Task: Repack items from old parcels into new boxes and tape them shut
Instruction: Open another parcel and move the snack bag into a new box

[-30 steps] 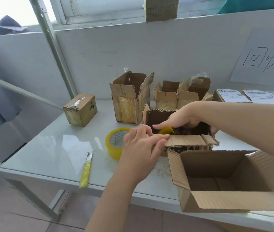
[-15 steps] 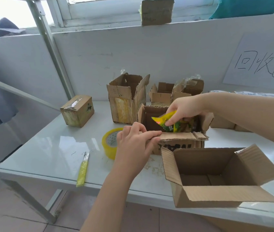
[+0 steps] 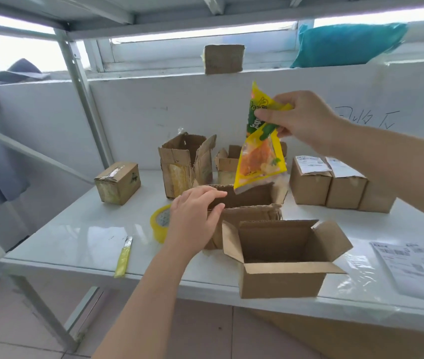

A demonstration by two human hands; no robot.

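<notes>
On the white table (image 3: 76, 242), an open new box (image 3: 283, 257) overhangs the near edge, directly before the old parcel (image 3: 247, 203). The left hand (image 3: 195, 221) clasps the parcel's rim beside a tape roll (image 3: 159, 225). The right hand (image 3: 301, 120) pinches a snack packet (image 3: 260, 161) above the parcel.

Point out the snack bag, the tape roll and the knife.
snack bag (image 3: 258, 164): head view, clear lower half.
tape roll (image 3: 157, 230): head view, yellow outer wall.
knife (image 3: 123, 260): head view, yellow handle.
</notes>
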